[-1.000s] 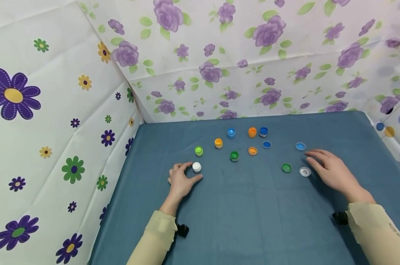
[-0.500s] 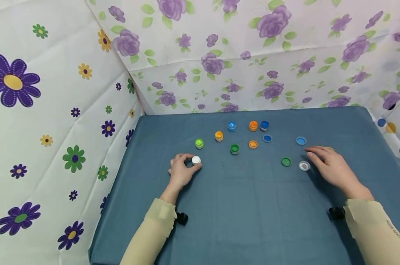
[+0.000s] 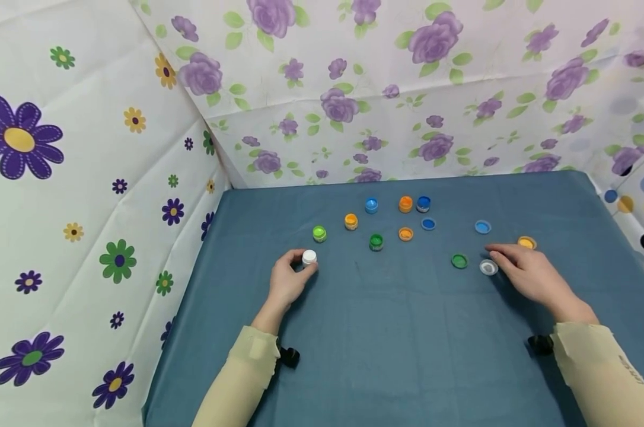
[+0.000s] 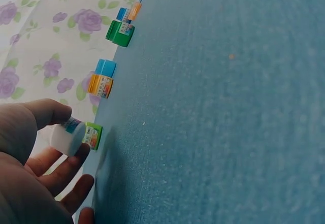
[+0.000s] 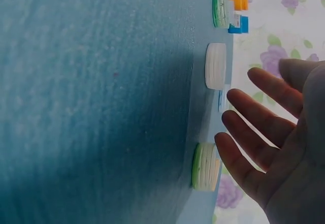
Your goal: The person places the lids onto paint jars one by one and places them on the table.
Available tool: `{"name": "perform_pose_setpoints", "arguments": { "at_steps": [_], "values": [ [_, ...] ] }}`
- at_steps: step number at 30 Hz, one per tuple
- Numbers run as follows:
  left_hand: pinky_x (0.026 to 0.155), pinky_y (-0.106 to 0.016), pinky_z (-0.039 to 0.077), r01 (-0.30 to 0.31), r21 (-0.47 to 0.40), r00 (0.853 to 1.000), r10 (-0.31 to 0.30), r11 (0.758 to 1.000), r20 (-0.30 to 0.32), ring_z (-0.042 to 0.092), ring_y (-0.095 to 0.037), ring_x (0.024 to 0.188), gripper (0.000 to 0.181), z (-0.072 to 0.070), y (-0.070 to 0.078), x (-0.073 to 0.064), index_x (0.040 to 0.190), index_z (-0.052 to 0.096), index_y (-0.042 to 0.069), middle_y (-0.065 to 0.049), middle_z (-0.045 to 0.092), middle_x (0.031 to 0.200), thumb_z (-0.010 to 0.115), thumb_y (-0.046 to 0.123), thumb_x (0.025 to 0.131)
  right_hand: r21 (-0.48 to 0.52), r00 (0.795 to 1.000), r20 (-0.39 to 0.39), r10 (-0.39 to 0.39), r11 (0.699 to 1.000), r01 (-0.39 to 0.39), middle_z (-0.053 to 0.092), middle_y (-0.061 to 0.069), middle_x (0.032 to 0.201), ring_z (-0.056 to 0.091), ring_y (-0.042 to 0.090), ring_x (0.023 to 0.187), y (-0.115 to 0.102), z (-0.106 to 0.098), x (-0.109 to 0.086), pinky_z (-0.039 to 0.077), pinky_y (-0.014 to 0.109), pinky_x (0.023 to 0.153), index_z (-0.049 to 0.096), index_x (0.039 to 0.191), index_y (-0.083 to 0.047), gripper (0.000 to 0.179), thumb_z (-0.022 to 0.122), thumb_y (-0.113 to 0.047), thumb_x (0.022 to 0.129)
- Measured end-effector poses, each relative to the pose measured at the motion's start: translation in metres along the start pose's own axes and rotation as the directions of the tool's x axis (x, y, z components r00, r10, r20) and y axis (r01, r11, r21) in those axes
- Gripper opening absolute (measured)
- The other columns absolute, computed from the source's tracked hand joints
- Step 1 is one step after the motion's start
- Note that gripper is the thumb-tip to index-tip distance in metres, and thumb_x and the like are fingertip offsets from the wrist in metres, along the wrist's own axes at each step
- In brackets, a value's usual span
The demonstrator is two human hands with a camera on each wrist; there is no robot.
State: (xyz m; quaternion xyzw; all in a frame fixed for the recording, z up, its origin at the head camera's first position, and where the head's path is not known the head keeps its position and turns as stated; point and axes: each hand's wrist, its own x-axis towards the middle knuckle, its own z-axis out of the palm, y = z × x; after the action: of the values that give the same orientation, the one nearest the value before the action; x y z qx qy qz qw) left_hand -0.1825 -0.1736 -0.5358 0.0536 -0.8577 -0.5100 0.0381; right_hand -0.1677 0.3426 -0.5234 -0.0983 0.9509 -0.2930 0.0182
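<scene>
My left hand (image 3: pixel 288 281) pinches a small white paint jar (image 3: pixel 309 257) between thumb and fingers. In the left wrist view, the white jar is held apart from the cloth, tilted, close in front of the light green paint jar (image 4: pixel 93 135). My right hand (image 3: pixel 530 274) hovers low with its fingers spread and nothing between them. Just left of its fingertips lies an upturned white lid (image 3: pixel 488 267). Beyond its knuckles a yellow lid (image 3: pixel 527 242) shows. The right wrist view has a light green lid (image 5: pixel 204 167) near the fingers, which the hand covers in the head view.
Open paint jars stand at the back: light green (image 3: pixel 319 233), yellow (image 3: pixel 351 222), dark green (image 3: pixel 376 242), light blue (image 3: pixel 371 205), orange (image 3: pixel 405 204) and dark blue (image 3: pixel 423 204). Loose lids lie rightward: orange (image 3: pixel 405 234), dark blue (image 3: pixel 428 223), light blue (image 3: pixel 483 226), green (image 3: pixel 459 261).
My left fingers have closed on the white jar and moved it slightly left. My right hand has shifted a little toward me, uncovering the yellow lid. The head view has tilted slightly.
</scene>
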Motion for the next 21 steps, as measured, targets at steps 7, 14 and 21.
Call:
{"name": "perform_pose_setpoints", "arguments": {
  "at_steps": [7,14,21],
  "values": [
    [0.099,-0.05,0.049,-0.004,-0.033,0.999,0.005,0.999,0.042,0.062,-0.031,0.114,0.037,0.002,0.002,-0.001,0.133,0.072,0.008,-0.012,0.069,0.124,0.081,0.02,0.099,-0.065,0.998,-0.032,-0.056,0.996,0.054,0.06,0.029,0.143,0.055,0.052,0.129,0.002,-0.001,-0.002,0.044,0.071,0.099,0.062,0.147,-0.002,0.04,0.064,-0.012,0.108],
    [0.095,-0.046,0.048,-0.062,-0.067,0.992,0.069,0.996,0.104,0.06,-0.028,0.113,0.04,0.008,0.007,0.0,0.142,0.068,0.008,-0.011,0.068,0.127,0.073,0.024,0.105,-0.137,0.992,0.016,-0.125,0.982,0.126,0.059,0.031,0.143,0.051,0.054,0.132,0.003,0.002,-0.002,0.036,0.073,0.107,0.062,0.147,0.0,0.051,0.077,-0.016,0.101],
    [0.089,-0.036,0.046,-0.127,-0.183,0.978,0.153,0.975,0.14,0.058,-0.028,0.116,0.045,0.016,0.011,-0.001,0.15,0.059,0.006,-0.012,0.067,0.13,0.068,0.02,0.109,-0.187,0.99,0.029,-0.141,0.972,0.144,0.058,0.031,0.142,0.051,0.053,0.13,0.002,0.008,-0.002,0.036,0.071,0.107,0.063,0.146,0.001,0.058,0.084,-0.016,0.094]
  ]
}}
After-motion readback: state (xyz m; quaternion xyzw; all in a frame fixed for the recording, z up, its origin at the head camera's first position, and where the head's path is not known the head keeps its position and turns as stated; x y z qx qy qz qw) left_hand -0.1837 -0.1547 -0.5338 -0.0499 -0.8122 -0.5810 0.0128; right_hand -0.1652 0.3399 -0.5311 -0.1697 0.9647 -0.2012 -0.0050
